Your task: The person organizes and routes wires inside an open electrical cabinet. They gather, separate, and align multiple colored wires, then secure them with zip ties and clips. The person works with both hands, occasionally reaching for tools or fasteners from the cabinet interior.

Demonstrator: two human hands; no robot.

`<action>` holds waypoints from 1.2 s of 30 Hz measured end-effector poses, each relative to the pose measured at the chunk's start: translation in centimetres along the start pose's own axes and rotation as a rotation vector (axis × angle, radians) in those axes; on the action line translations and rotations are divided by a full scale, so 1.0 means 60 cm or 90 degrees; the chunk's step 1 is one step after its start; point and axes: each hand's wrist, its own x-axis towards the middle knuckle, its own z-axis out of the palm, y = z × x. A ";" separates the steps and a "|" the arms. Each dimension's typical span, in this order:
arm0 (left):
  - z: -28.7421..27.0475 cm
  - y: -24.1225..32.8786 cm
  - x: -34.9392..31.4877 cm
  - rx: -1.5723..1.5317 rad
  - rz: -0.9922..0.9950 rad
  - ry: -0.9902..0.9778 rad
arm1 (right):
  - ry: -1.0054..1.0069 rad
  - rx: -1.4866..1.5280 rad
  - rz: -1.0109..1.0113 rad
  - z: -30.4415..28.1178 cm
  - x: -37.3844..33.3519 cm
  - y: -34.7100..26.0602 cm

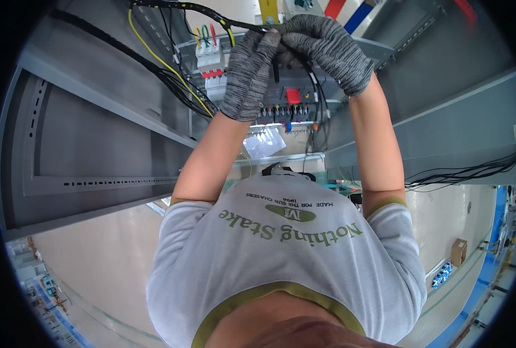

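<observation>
In the head view, your gloved left hand is pinching the black cable bundle at twelve o'clock. Your gloved right hand, just beside it toward one o'clock, is holding the same bundle with bent fingers, some fingertips hiding from sight. The bundle is stretching toward eleven o'clock, passing near a white switch block. Nearer you at twelve, a red block is showing; a cardboard box is sitting at four.

head camera: left fisheye of head-worn pair | faces steeply down | close: pale T-shirt, lower centre | farther: left hand, right hand, upper centre | metal cabinet flanks both sides
</observation>
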 end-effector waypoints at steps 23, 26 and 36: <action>0.034 -0.001 -0.009 0.177 0.010 0.172 | -0.214 0.357 0.131 -0.016 -0.142 0.164; 0.024 -0.004 -0.011 0.168 -0.002 0.148 | -0.160 0.420 0.172 0.000 -0.156 0.145; -0.010 -0.007 -0.016 0.144 0.011 0.031 | 0.014 0.369 0.172 0.035 -0.194 0.116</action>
